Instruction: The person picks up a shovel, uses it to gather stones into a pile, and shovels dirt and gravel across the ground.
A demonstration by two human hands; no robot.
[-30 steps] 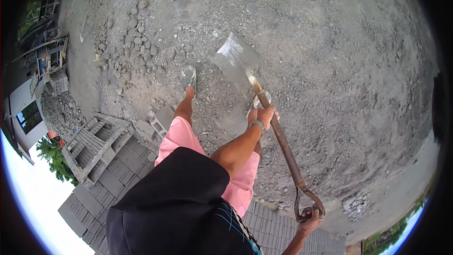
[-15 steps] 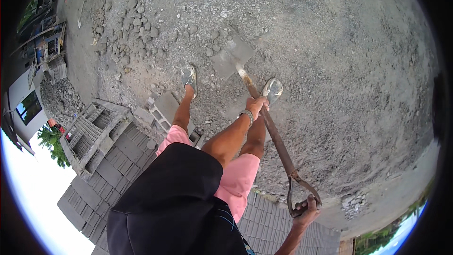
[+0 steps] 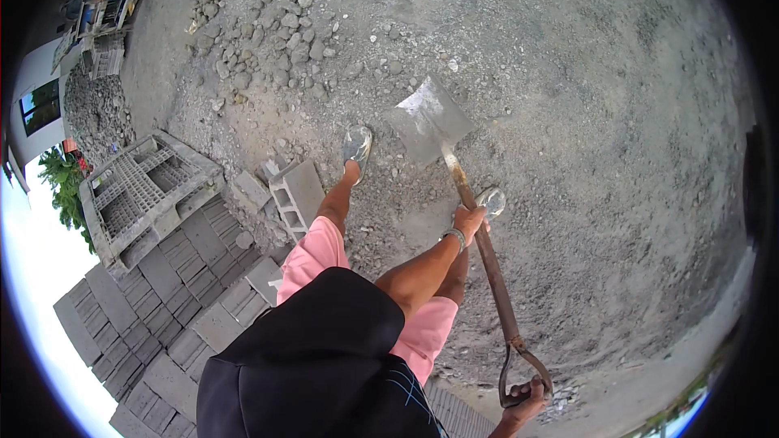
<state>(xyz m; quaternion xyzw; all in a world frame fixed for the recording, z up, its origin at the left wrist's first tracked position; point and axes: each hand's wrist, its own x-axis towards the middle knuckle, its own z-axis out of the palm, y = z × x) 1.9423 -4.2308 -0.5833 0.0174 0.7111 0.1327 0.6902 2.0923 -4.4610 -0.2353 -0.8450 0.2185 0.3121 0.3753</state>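
Observation:
I hold a long shovel with a rusty shaft and a grey metal blade. My left hand, with a bracelet at the wrist, grips the shaft about midway. Near the lower edge, my right hand is closed around the D-shaped handle. The blade rests flat on the gravel and sand just ahead of my feet. My left shoe stands to the left of the blade and my right shoe beside the shaft. Pink shorts and a dark shirt cover the lower middle.
A hollow concrete block lies by my left leg. Rows of grey concrete blocks and a plastic pallet fill the lower left. Loose stones lie at the upper left, with a rubble heap and a building beyond.
The blade went down into the gravel with my right foot near it, and now lies in plain sight on the surface. My right foot has stepped back beside the shaft.

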